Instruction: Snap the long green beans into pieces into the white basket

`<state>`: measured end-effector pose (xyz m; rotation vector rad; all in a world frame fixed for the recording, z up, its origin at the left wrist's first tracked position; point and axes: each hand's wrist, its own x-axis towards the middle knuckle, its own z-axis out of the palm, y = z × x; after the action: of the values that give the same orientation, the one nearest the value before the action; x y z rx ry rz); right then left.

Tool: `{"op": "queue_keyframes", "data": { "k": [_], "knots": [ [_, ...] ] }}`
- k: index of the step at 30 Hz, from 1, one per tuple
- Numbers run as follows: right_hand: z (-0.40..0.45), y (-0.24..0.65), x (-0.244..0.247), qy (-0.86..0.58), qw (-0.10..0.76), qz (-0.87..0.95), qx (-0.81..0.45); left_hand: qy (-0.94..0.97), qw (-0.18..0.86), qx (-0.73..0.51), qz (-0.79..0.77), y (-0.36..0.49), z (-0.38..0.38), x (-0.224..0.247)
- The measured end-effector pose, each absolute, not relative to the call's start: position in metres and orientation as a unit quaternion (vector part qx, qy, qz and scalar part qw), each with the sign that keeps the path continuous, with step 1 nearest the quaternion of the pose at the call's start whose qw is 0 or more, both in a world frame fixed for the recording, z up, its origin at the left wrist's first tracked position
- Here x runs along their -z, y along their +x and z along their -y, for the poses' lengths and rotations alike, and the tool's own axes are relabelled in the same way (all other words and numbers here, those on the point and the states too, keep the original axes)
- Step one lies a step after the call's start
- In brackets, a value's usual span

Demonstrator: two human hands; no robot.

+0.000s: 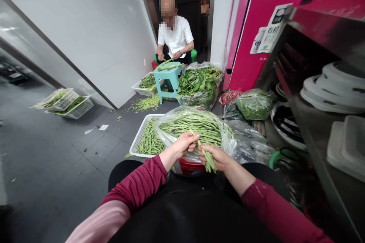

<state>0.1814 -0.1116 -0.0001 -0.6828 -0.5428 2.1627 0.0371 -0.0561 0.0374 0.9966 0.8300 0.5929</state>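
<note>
My right hand is wrapped round a small bunch of green beans, whose ends hang below the fingers. Close beside it on the left, my left hand pinches the upper tips of beans from that bunch. Both hands are over the near edge of an open clear plastic bag full of long green beans. Part of a red container shows under the bag. Left of the bag, a white basket holds short bean pieces.
Ahead, a person in white handles stalks at a turquoise stool. A bag of leafy greens stands beside it. White baskets lie left. A metal shelf with white containers is close on the right.
</note>
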Motion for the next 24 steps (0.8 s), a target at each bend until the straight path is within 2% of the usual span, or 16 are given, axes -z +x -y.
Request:
{"op": "queue_keyframes", "data": {
  "k": [2,6,8,10,13,16,24],
  "knots": [
    [0.109,0.181,0.0,-0.284,0.412,0.202,-0.842,0.474,0.711,-0.327,-0.403,0.036,0.053,-0.042],
    [0.096,0.186,0.008,-0.358,0.467,0.122,-0.799,0.634,0.474,-0.407,-0.455,0.033,0.067,-0.057],
    [0.089,0.19,0.013,-0.407,0.496,0.076,-0.764,0.7,0.399,-0.402,-0.436,0.034,0.079,-0.063],
    [0.088,0.193,0.016,-0.419,0.49,0.068,-0.762,0.717,0.415,-0.375,-0.416,0.035,0.086,-0.065],
    [0.094,0.191,0.014,-0.363,0.445,0.117,-0.81,0.664,0.525,-0.333,-0.417,0.04,0.086,-0.056],
    [0.103,0.186,0.01,-0.334,0.441,0.159,-0.818,0.573,0.612,-0.333,-0.432,0.043,0.081,-0.039],
    [0.105,0.183,0.008,-0.373,0.43,0.232,-0.789,0.481,0.624,-0.4,-0.468,0.04,0.077,-0.017]
  ]
}}
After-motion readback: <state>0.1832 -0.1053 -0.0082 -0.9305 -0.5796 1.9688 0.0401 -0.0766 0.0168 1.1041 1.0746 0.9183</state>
